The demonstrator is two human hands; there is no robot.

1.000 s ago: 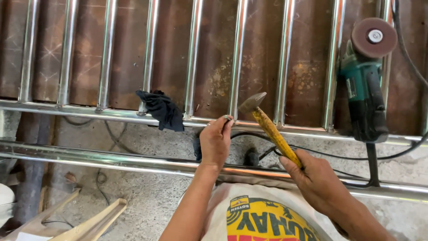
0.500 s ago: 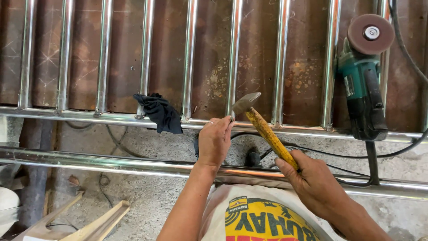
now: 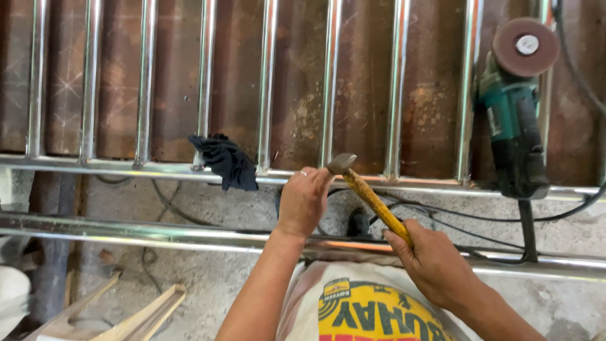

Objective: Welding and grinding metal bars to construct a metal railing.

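glossy steel bars [image 3: 331, 82], rusty matt sheet [image 3: 297, 95], black cloth [image 3: 227, 163]

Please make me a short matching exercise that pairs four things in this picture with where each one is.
Things:
1. hammer
2. angle grinder
3. dark rag
4. left hand

Places:
A. draped over the horizontal rail
B. resting on the bars at far right
C. gripped by the right hand
D. against the rail, beside the hammer head

Pairs: 1-C, 2-B, 3-A, 4-D

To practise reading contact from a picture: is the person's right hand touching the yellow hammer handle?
Touching. The head view shows the right hand closed around the lower end of the yellow hammer handle, fingers wrapped over it with no gap.
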